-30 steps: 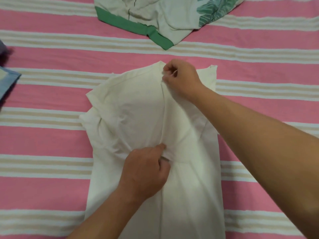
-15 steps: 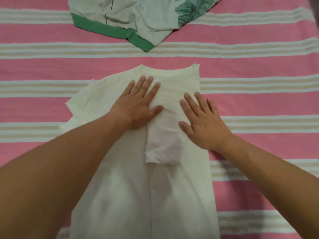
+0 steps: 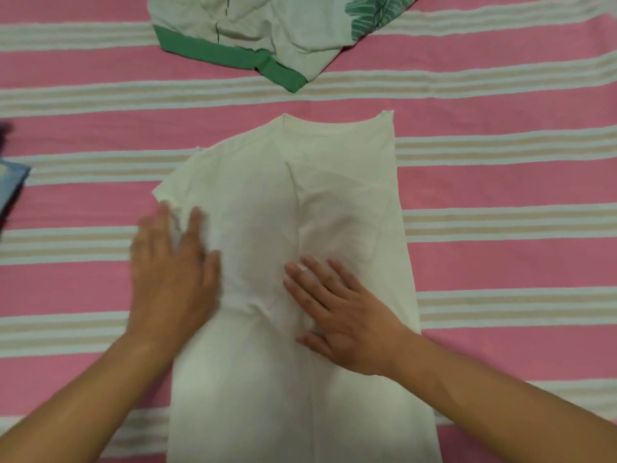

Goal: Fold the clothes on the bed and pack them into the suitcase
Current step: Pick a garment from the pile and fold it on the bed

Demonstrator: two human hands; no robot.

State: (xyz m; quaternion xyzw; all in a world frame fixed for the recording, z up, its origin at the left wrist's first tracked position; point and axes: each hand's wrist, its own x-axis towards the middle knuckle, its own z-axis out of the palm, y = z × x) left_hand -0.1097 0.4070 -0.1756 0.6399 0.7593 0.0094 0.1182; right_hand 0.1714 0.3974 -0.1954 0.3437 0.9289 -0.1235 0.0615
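Folding is under way: our right hand (image 3: pixel 347 315) lies flat, fingers spread, on the cream shirt (image 3: pixel 267 379) on the bed (image 3: pixel 500 262). Our blurred left hand (image 3: pixel 170 275) looks open at its unfolded left sleeve; that side probably folds next.

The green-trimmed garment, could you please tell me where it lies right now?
In the head view the green-trimmed garment lies crumpled at the top centre of the striped bed, beyond the collar of the white shirt and apart from it.
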